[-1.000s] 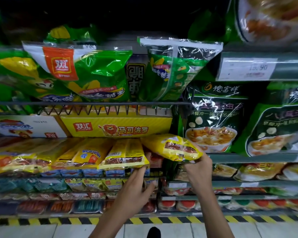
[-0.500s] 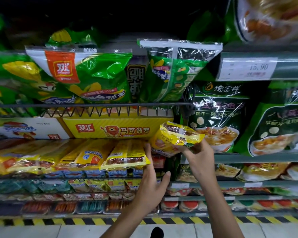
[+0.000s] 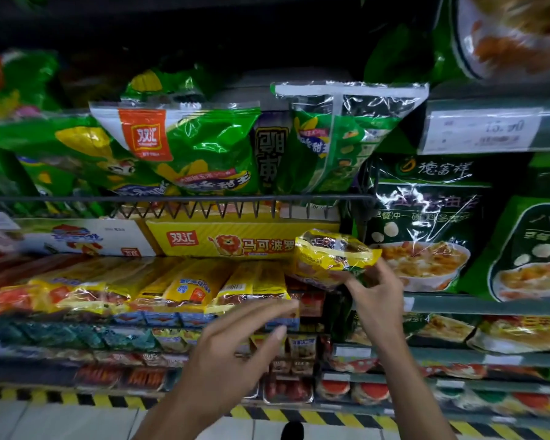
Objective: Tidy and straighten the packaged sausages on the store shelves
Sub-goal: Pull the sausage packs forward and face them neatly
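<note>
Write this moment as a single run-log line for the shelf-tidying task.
stage: straightening sausages | right hand: holds yellow sausage pack | left hand: open, empty, before yellow sausage row | pack: off shelf

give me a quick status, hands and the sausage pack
Right hand pinches yellow sausage pack, lifted off the row. Left hand open, free, below the row of yellow packs. Nothing blocking the gap.
</note>
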